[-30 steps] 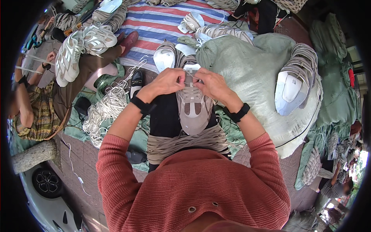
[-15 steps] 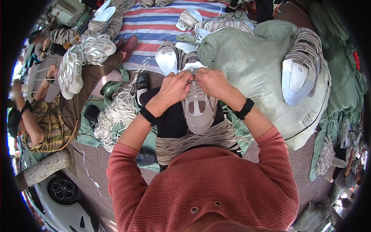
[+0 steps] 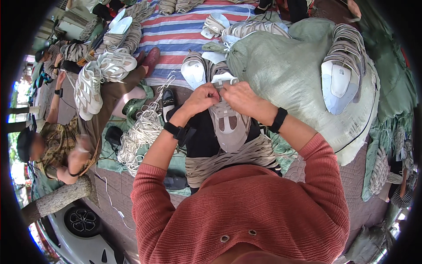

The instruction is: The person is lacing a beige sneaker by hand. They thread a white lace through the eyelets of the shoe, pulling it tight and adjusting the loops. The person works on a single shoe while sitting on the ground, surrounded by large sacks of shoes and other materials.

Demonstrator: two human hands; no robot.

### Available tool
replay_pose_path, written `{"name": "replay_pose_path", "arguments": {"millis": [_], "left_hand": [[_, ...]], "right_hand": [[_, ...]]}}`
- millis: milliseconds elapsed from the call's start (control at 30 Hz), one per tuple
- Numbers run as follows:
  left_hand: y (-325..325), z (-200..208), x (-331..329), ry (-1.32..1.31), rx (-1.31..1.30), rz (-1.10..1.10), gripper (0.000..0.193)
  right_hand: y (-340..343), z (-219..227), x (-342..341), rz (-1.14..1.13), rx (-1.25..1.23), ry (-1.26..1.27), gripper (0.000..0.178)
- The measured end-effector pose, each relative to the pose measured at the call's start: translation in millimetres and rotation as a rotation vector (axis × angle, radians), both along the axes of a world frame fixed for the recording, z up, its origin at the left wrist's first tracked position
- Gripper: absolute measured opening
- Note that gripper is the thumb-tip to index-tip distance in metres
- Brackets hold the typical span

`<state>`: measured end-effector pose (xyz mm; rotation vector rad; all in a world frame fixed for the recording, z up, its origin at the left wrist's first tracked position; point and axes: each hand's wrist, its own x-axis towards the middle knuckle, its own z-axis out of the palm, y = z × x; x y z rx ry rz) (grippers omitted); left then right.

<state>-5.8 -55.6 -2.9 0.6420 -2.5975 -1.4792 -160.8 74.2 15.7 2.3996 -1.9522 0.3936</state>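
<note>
A grey-beige shoe upper (image 3: pixel 232 137) with a light toe panel lies toe toward me across my dark-clad lap. Its white-edged tongue (image 3: pixel 223 78) shows just beyond my fingers. My left hand (image 3: pixel 201 98) is closed in a pinch over the left side of the lacing area; what is between its fingertips is too small to make out. Opposite it, my right hand (image 3: pixel 239 97) grips the upper's right edge near the top eyelets, fingers curled. Beige laces (image 3: pixel 222 159) lie in a thick bundle across my lap. More shoe uppers (image 3: pixel 193 72) rest just beyond my hands.
A big pale-green sack (image 3: pixel 281 70) stands at the right, bearing a stack of nested uppers (image 3: pixel 345 66). White cord (image 3: pixel 138 143) is heaped at the left. Beyond lies a striped sheet (image 3: pixel 176 26). A co-worker (image 3: pixel 61 145) sits at left near hanging whitish shoes (image 3: pixel 90 90).
The view has shifted slightly. My left hand has drawn back a little from the tongue, its fingertips now lower beside the right hand. The co-worker's arm has moved.
</note>
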Motion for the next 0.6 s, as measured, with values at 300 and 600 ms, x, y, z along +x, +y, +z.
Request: {"name": "replay_pose_path", "arguments": {"millis": [300,600], "left_hand": [[-23,-10,-9,0.030,0.182,0.055,0.008],[-10,16,-12,-0.021,-0.172,0.021,0.013]], "right_hand": [[-31,1,-37,-0.082,0.279,-0.308,0.021],[-23,-5,-61,-0.432,0.694,-1.351,0.017]]}}
